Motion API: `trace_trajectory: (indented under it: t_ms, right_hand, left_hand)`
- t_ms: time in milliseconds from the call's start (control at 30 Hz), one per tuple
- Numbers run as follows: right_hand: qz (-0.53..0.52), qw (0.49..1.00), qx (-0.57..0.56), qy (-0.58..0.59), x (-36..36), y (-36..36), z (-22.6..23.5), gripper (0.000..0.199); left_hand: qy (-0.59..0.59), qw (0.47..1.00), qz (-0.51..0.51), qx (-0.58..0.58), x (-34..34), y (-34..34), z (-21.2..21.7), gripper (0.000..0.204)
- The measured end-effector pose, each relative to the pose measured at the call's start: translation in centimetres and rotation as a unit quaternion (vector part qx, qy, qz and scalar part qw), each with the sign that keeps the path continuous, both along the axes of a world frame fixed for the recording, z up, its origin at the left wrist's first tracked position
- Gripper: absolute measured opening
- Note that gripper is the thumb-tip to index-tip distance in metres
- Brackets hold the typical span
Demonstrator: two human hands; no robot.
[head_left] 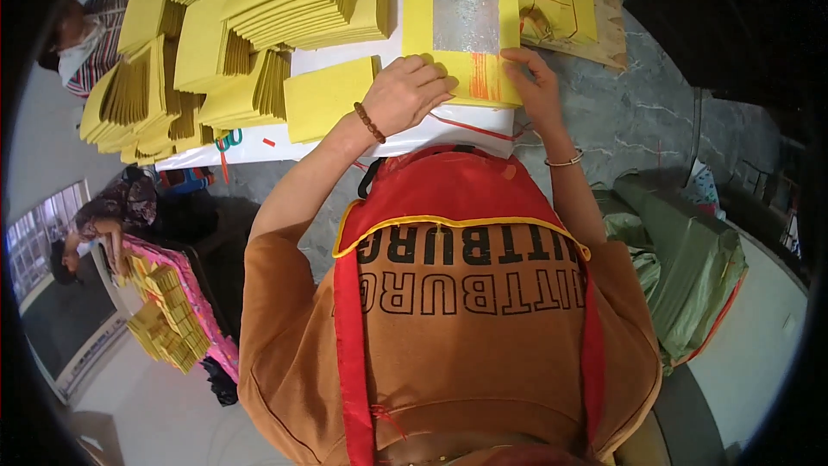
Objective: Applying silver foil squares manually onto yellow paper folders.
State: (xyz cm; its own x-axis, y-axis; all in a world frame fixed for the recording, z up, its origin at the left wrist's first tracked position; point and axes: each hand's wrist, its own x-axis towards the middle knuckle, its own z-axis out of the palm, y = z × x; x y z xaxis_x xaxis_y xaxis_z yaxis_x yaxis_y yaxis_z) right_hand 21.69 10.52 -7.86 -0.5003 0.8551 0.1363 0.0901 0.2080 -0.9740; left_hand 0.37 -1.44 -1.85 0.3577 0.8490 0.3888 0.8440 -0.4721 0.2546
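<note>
both hands, left hand and right hand, press a yellow foil-centred paper sheet on the white table.

Both hands forward (fingers curled)
</note>
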Motion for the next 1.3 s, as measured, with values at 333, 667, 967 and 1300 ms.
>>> trace_trajectory:
  t_ms: [333, 667, 967, 1300]
  right_hand:
    - [-0.004, 0.990, -0.126, 0.060, -0.2, -0.1, 0.8, 0.023]
    - [-0.005, 0.987, -0.150, 0.063, -0.5, -0.1, 1.2, 0.023]
    - [-0.009, 0.987, -0.142, 0.071, -0.5, -0.1, 1.0, 0.026]
    - [0.010, 0.987, -0.144, 0.070, 0.0, 0.3, 0.5, 0.026]
  left_hand:
    - [-0.196, 0.961, 0.055, -0.185, -0.6, 1.8, 1.3, 0.015]
    - [-0.261, 0.905, 0.113, -0.316, -0.8, 2.3, 1.5, 0.016]
    - [-0.310, 0.858, 0.122, -0.392, -1.5, 3.1, 0.9, 0.020]
    - [-0.330, 0.827, 0.132, -0.435, -1.5, 3.5, 1.1, 0.018]
